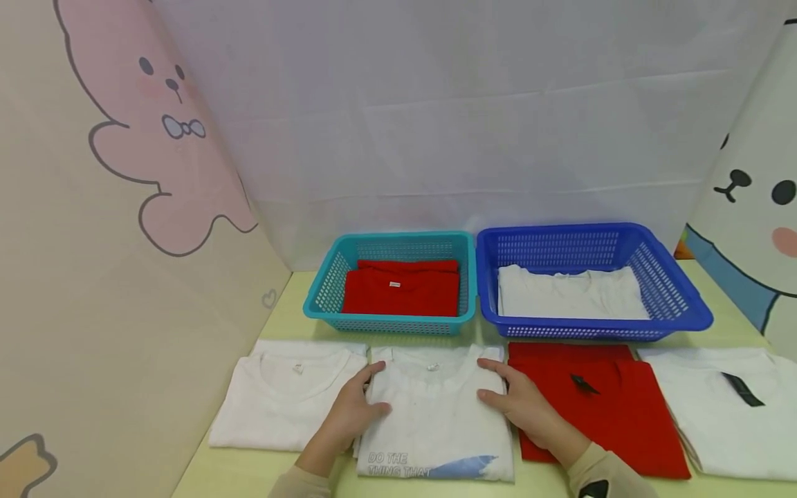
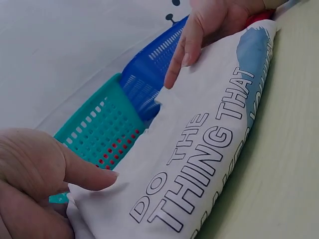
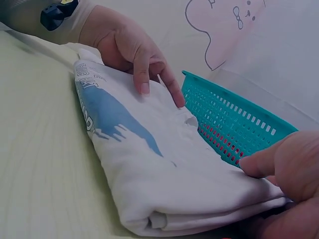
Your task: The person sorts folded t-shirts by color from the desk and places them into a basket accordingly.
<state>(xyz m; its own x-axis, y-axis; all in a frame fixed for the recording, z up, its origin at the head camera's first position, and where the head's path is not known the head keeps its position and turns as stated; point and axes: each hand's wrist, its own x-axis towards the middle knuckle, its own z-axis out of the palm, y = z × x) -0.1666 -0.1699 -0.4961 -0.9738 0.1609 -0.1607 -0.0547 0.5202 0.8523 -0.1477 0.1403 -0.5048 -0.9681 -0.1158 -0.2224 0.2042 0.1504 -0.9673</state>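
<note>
A folded white T-shirt (image 1: 436, 415) lies on the table, its front printed with outlined lettering and a blue patch. At its left side is my left hand (image 1: 353, 415), thumb on top of the cloth and the other fingers around the edge. My right hand (image 1: 526, 404) holds the opposite side the same way. The left wrist view shows the left thumb (image 2: 94, 174) pressing the shirt near its corner, the fingers behind partly hidden. In the right wrist view, the right thumb (image 3: 261, 162) lies over the folded layers, with fingers low beside them.
Left of it lies another folded white T-shirt (image 1: 280, 408). To the right are folded red shirts (image 1: 610, 422) and a white one with a black tag (image 1: 735, 422). Behind stand a teal basket (image 1: 392, 324) holding red shirts and a blue basket (image 1: 579, 328) holding a white shirt.
</note>
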